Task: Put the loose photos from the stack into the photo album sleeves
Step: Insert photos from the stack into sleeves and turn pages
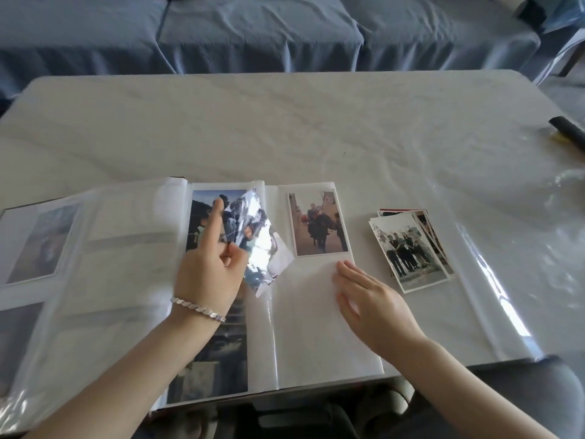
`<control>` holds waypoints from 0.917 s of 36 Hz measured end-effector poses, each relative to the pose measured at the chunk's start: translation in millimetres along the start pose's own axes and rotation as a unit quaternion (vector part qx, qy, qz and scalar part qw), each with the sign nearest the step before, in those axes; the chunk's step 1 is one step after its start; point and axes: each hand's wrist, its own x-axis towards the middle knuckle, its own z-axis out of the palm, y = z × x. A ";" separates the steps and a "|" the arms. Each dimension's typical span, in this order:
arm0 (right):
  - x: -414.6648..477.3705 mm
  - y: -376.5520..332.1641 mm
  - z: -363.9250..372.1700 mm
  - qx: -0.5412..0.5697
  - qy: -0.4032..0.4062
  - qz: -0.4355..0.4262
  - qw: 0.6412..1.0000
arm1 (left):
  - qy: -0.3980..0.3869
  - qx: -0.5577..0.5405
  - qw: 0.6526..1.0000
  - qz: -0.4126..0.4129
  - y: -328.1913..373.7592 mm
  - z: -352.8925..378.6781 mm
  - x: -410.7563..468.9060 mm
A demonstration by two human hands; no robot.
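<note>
The left hand (209, 274) is pinching 1 loose photo (254, 243), its long axis lying diagonal, while the flat right hand (376, 301) is pressing the empty sleeve (304, 331) just right of it.

Home living room, blue-covered sofa (253, 36), plastic-covered table (285, 122)

Tabletop (285, 128): pale, marbled, wide.
Photo album (316, 327): open, flat at the near edge.
Photo stack (408, 248): just right of the album, fanned, group picture on top.
Clear plastic sheet (493, 280): right side.
Black object (566, 129): far right edge.
</note>
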 end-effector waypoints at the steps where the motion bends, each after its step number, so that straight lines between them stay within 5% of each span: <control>1: -0.2 -0.3 -0.4 -0.003 0.004 -0.005 1.000 | -0.002 0.001 1.000 0.011 0.9 -3.2 -0.1; 33: 2.2 1.6 -2.6 0.020 -0.014 0.025 0.999 | -0.206 0.003 0.977 -0.061 -10.3 -7.0 -7.2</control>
